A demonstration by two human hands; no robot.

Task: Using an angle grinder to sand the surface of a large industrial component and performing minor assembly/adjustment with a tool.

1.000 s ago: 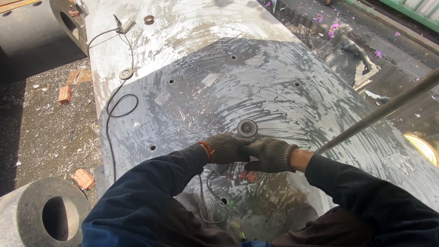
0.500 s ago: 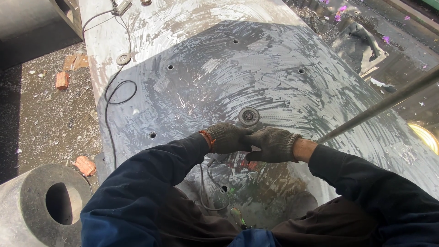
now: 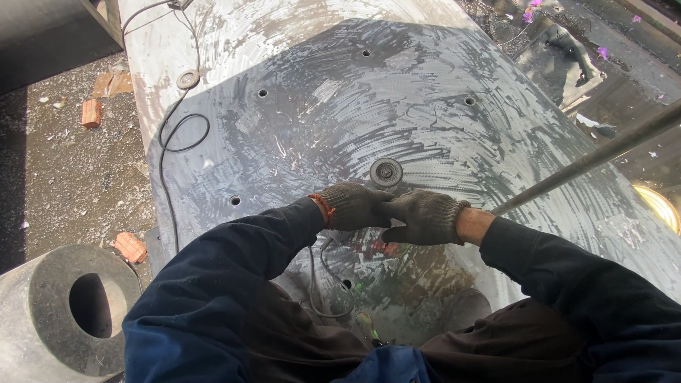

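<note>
Gripping a grinder (image 3: 383, 186) at mid-frame, the gloved left hand (image 3: 352, 206) and right hand (image 3: 425, 217) close around it on the grey slab (image 3: 319, 120).

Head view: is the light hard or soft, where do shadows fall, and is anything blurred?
Head view: hard sunlight; the person's shadow darkens the grey slab around both gloved hands, the left hand and the right hand. Glare at the lamp-like disc on the right edge. Wide-angle bending at the edges; focus looks sharp.
</note>
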